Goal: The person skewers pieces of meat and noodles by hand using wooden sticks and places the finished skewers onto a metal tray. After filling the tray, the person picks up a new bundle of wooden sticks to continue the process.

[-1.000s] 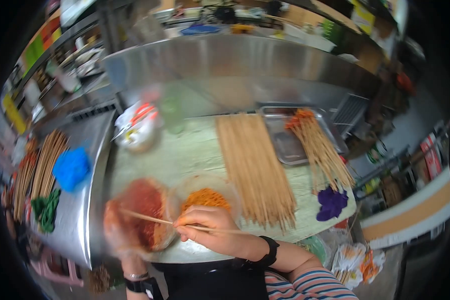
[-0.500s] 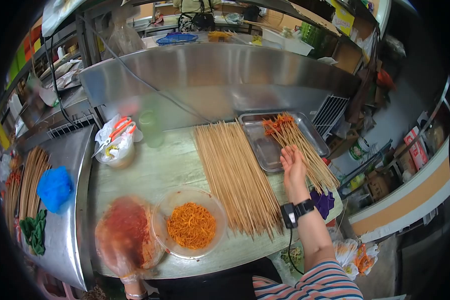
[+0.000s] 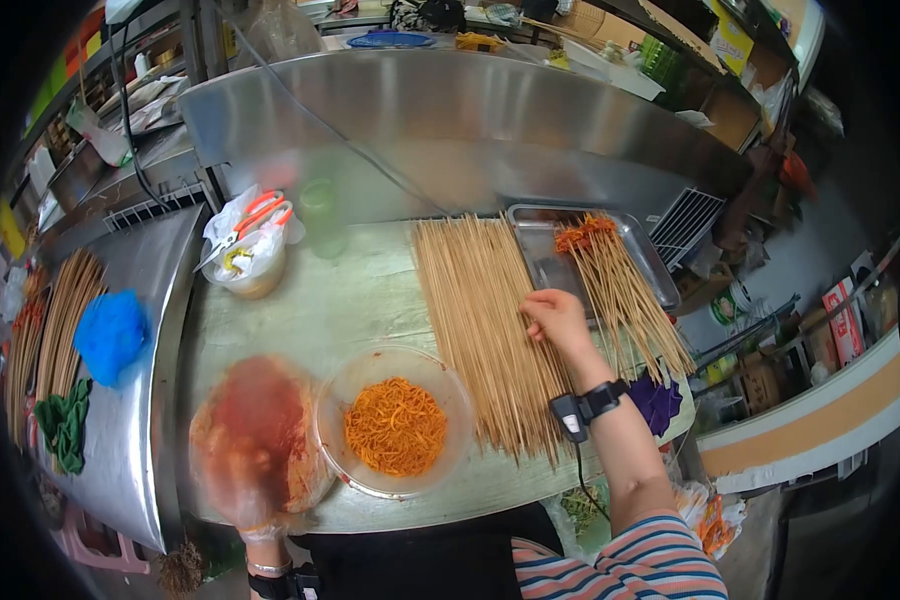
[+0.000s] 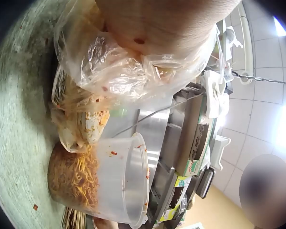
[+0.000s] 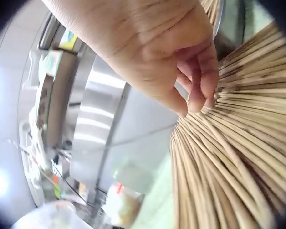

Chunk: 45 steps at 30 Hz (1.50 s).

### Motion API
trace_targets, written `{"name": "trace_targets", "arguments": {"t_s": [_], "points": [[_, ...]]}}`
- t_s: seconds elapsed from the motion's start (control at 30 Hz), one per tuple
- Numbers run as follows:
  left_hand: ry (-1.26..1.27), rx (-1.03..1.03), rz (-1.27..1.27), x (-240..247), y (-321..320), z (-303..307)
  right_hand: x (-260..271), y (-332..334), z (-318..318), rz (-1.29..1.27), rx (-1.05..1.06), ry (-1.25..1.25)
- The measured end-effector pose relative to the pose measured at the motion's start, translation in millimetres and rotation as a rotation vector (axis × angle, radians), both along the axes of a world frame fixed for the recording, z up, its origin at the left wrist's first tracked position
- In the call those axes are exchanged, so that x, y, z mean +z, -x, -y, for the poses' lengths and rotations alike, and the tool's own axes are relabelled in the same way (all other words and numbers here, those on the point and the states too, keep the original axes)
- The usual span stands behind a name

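My left hand (image 3: 253, 478), in a clear plastic glove (image 4: 119, 71), is over red-stained food (image 3: 295, 450) at the table's front left. The glove's glare and a blur hide its fingers and whatever they touch. Beside it stands a clear plastic tub (image 3: 448, 385) of orange shredded food (image 3: 395, 427). My right hand (image 3: 558, 320) is bare and reaches the right side of a wide spread of bamboo skewers (image 3: 480, 340). In the right wrist view, thumb and bent fingertips (image 5: 196, 105) pinch at a skewer among the others.
A metal tray (image 3: 542, 262) at the back right bears skewers with orange food (image 3: 587, 233) on their tips. Orange-handled scissors (image 3: 260, 210) lie on a bagged tub at the back left. A purple cloth (image 3: 658, 402) is near the right edge. A metal counter (image 3: 155, 300) stands left.
The right hand first held a skewer near the left hand, then went to the tray's skewers without it, and now has come back left to the loose skewers. The left hand stays over the red food.
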<state>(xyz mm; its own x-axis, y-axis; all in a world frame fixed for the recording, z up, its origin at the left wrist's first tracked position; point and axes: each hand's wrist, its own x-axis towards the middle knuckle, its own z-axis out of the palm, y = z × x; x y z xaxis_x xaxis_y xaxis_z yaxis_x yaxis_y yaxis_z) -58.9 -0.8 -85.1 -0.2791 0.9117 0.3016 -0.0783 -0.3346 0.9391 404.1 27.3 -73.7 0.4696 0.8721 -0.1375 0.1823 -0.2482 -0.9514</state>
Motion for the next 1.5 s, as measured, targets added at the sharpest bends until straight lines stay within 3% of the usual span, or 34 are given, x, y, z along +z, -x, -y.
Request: {"name": "trace_targets", "arguments": {"t_s": [0.13,0.27,0.43,0.53,0.63,0.83,0.93,1.1,1.23,1.33,1.4,1.5], "points": [[0.022,0.009,-0.054,-7.0,4.0,-0.8,-19.2,11.3,-23.0,0.755,0.142,0.166],[0.055,0.018,-0.043,-3.2,3.7,0.3,-6.5,9.7,-23.6,0.316,0.106,0.272],[0.027,0.031,-0.028,-3.9,2.0,0.3,3.2,4.8,-13.4,0.036,0.061,0.227],[0.019,0.061,-0.045,-6.5,2.2,-0.5,-0.4,2.2,-16.8,0.167,0.106,0.286],[0.005,0.030,-0.047,-3.5,0.4,-0.1,-5.9,7.7,-24.5,0.644,0.213,0.378],[0.019,0.019,-0.041,3.3,-3.0,1.0,7.5,3.5,-19.4,0.382,0.196,0.332],[0.026,0.030,-0.059,-2.5,1.0,0.7,33.2,-3.6,-6.7,0.398,0.141,0.190],[0.026,0.051,-0.055,-3.3,0.6,0.8,118.1,15.8,26.1,-0.061,0.065,-0.264],[0.072,0.015,0.099,-3.6,-0.7,0.0,135.9,58.6,35.0,-0.245,0.124,-0.659],[0.087,-0.044,0.059,9.2,0.8,-0.3,120.4,122.0,38.1,-0.095,0.056,-0.631],[0.127,-0.067,0.184,22.6,6.4,-1.2,103.4,156.1,43.7,-0.118,0.158,-0.531],[0.121,-0.044,0.174,49.9,38.7,-0.9,88.6,190.9,54.8,-0.188,0.337,-0.335]]}}
